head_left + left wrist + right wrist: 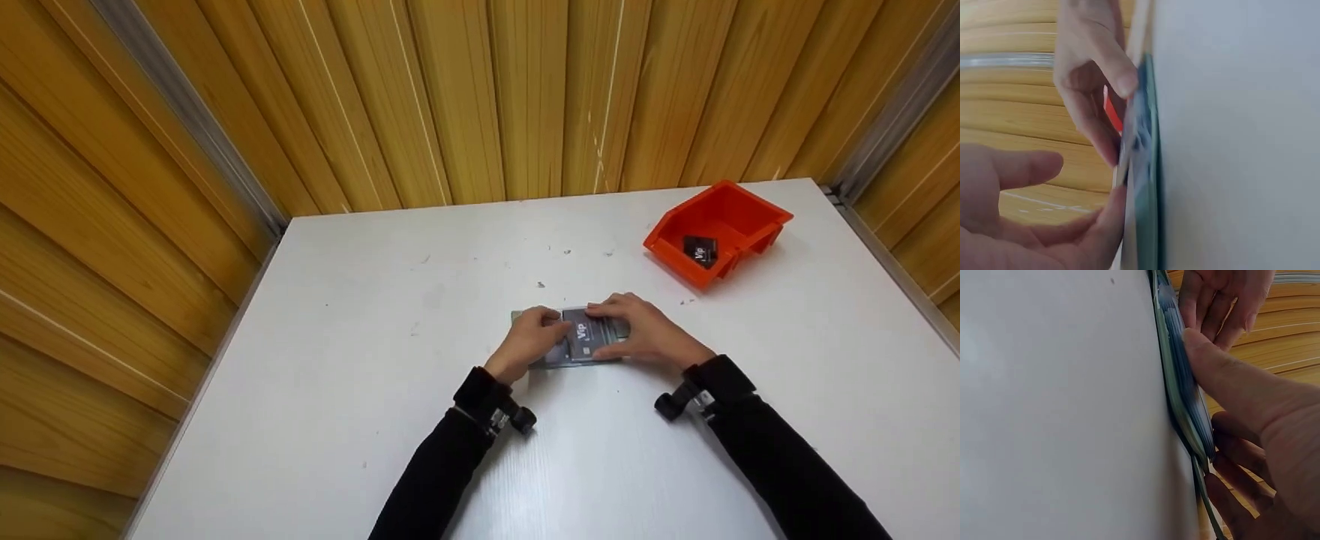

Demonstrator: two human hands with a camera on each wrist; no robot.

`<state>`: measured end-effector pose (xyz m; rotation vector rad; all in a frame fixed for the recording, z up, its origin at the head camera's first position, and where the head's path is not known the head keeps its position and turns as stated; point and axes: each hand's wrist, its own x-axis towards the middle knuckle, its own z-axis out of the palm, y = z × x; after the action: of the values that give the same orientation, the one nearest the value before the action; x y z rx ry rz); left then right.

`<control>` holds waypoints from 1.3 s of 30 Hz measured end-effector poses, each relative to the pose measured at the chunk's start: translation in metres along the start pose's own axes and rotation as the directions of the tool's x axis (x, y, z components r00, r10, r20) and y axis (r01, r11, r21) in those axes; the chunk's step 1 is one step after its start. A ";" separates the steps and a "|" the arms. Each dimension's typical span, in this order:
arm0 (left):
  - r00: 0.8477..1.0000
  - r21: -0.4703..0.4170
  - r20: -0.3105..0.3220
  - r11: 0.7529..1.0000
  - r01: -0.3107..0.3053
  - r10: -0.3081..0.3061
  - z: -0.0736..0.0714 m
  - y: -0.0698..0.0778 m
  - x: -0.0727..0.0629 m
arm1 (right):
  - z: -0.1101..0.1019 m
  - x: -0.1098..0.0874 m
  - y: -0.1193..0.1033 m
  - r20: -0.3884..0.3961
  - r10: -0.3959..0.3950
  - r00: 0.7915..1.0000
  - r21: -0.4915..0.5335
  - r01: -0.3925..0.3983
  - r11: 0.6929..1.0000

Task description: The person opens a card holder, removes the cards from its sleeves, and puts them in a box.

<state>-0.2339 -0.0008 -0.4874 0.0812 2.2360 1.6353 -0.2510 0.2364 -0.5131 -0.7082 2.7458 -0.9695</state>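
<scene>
Vip card (581, 337) at mid-table, face up over a green-edged card holder (574, 364) lying flat on the white table (337, 360). From the left, reaches in with a left hand (531, 339), partly open, with thumb and forefinger apart in the left wrist view and a fingertip against the left end of the card; nothing plainly gripped there. In the middle, seems partway through fitting the card to the holder or freeing it; cannot tell which. Done, by the look of it: holder laid out, card brought roughly into line. Left to do, as a judgement: settling this one card, then perhaps dealing with others. On the right, holds the card by opposite edges with a right hand (637, 328), thumb and fingers bent around in a modest span. Farther right and back, shows an orange bin (739, 217) with at least one dark card (700, 251) inside, bearing the same print; waiting or finished with, hard to say. Hidden under the fingers: both ends of the holder in large part. Blurred in the wrist views: layered bluish sheets (1185, 371), too smeared for counting. Cannot make out any pocket mouth. Cut off at the bottom of the head view: both black sleeves (442, 472).
</scene>
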 end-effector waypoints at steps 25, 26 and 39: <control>0.993 0.010 -0.097 0.998 0.069 -0.068 0.015 0.002 0.015 | 0.000 0.001 0.002 -0.033 -0.031 0.999 0.049 0.033 0.998; 0.993 0.006 -0.097 0.997 0.072 -0.071 0.015 0.001 0.016 | 0.000 0.000 0.002 -0.031 -0.029 0.999 0.051 0.031 0.998; 0.997 -0.132 -0.067 0.991 0.022 -0.031 0.015 -0.010 0.022 | 0.001 0.000 0.004 -0.027 -0.013 1.000 0.045 0.015 0.999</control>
<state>-0.2474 0.0155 -0.5058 -0.0397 2.1622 1.7918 -0.2525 0.2384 -0.5165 -0.7132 2.7359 -1.0482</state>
